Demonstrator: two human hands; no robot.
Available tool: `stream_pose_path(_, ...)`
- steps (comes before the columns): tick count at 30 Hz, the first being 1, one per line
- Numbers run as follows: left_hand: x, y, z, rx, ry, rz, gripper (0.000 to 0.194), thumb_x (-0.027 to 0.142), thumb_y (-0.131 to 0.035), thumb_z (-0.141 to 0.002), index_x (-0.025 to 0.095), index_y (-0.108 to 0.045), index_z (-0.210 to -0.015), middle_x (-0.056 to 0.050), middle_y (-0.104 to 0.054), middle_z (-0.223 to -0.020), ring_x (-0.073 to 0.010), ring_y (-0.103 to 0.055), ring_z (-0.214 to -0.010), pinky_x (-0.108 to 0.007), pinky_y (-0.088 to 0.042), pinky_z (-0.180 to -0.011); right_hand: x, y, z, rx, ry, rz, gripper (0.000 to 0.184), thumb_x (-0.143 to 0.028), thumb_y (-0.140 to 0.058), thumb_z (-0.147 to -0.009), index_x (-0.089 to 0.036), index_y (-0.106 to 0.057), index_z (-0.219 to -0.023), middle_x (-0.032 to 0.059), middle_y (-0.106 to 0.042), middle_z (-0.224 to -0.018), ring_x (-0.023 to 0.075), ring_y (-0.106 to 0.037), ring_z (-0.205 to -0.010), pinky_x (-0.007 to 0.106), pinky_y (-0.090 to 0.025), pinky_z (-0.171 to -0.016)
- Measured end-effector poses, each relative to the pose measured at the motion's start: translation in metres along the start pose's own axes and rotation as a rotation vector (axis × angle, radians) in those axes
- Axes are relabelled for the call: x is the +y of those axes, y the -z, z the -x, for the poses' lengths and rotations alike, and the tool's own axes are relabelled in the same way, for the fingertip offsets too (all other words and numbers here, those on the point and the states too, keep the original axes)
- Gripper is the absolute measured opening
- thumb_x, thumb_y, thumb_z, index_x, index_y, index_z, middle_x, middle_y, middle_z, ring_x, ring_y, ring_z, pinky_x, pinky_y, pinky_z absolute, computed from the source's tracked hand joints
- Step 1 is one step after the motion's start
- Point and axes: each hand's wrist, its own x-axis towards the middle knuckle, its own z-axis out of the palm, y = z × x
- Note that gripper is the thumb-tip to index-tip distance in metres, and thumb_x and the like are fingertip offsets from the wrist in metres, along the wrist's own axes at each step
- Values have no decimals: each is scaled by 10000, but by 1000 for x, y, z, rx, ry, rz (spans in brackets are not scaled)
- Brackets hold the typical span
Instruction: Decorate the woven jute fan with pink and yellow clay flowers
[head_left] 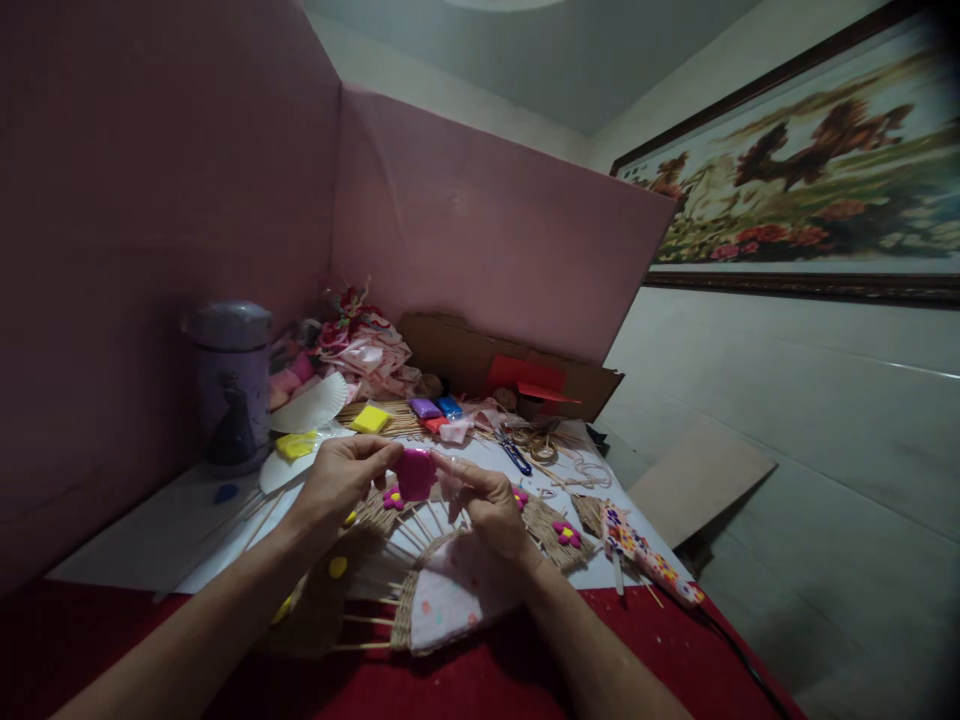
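Note:
Between both hands hangs a small magenta packet of modelling clay (417, 475), above the table. The fingertips of my left hand (349, 475) pinch its left upper edge. At its right edge the fingers of my right hand (484, 500) grip it, with some clear wrapper showing there. Below my hands lies a fan-shaped piece (442, 590) of sticks, twine and spotted white cloth. Magenta flowers with yellow centres, such as the one at the right (566, 533), and yellow dots (338, 567) sit on its twine band. My forearms and hands hide parts of the fan.
Yellow (371, 419), purple (425, 408) and blue clay packets (449, 407) lie behind my hands. Blue-handled scissors (516, 455) are beside them. A flower-patterned glue gun (652, 560) with a cord lies right. A lilac tumbler (232, 390) stands left, near a cloth heap (367, 350).

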Motion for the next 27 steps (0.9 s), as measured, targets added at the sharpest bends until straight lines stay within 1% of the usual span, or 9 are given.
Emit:
stream_pose_path(2, 1, -1, 0, 0, 23, -13, 241, 350, -667, -633, 122, -594, -596, 45, -504, -369, -37, -369, -305, -137, -221, -298, -3, 0, 0, -31, -44, -2, 573, -46, -377, -584, -236, -672, -1038, -45, -456, -499, 74, -395, -496, 191, -403, -496)
stream_pose_path(4, 0, -3, 0, -8, 26, 4, 242, 354, -635, -658, 136, -558, -586, 41, -509, -352, -40, -355, -274, -138, -201, -276, -5, -2, 0, -56, -69, -7, 551, -48, -381, -592, -230, -682, -1016, -36, -467, -531, 76, -411, -509, 192, -414, -497)
stream_pose_path(8, -3, -5, 0, -8, -14, 23, 244, 368, -589, -697, 148, -529, -610, 27, -529, -348, -73, -420, -276, -148, -275, -268, -5, -5, 0, -61, 5, 31, 499, -50, -409, -625, -247, -691, -987, -10, -519, -690, 84, -481, -588, 206, -454, -536)
stream_pose_path(12, -6, -5, -1, -11, -46, -5, 237, 362, -588, -708, 142, -536, -636, 22, -542, -363, -87, -455, -285, -159, -320, -276, 3, -6, 1, -72, 90, 48, 544, -33, -404, -651, -273, -642, -1078, -31, -491, -638, 81, -465, -575, 229, -469, -587)
stream_pose_path(17, -11, -7, -1, -4, -75, -26, 230, 350, -568, -726, 154, -519, -615, -2, -596, -442, -104, -500, -324, -190, -382, -316, 11, -6, 2, -116, 72, -15, 555, -23, -386, -621, -275, -668, -1026, -22, -522, -689, 69, -453, -545, 203, -446, -517)
stream_pose_path(20, -11, -7, 1, 19, -81, -101, 240, 366, -535, -750, 162, -526, -623, -5, -591, -470, -123, -522, -365, -215, -401, -353, 10, -5, 2, -123, 85, 28, 525, -32, -396, -646, -266, -668, -1030, -19, -526, -692, 73, -460, -566, 205, -446, -544)
stream_pose_path(22, -10, -6, 2, 113, -183, -237, 207, 362, -547, -751, 164, -561, -692, -13, -608, -560, -132, -549, -448, -223, -410, -410, 8, -5, 2, -117, 86, 114, 525, -48, -412, -690, -259, -611, -1127, -26, -508, -671, 77, -458, -567, 212, -446, -567)
stream_pose_path(25, -8, -8, 6, 290, -483, -500, 144, 317, -592, -732, 183, -564, -777, -16, -594, -714, -130, -535, -586, -236, -408, -538, 5, -5, 3, -64, 78, 274, 506, -92, -450, -761, -222, -504, -1246, -28, -506, -661, 86, -461, -547, 232, -443, -577)
stream_pose_path(27, -10, -11, 10, 218, -618, -631, 120, 305, -569, -759, 191, -535, -744, 2, -550, -685, -119, -487, -575, -236, -380, -556, 5, -5, 4, -26, 125, 402, 467, -121, -475, -786, -202, -504, -1245, -10, -538, -681, 111, -491, -591, 257, -449, -615)
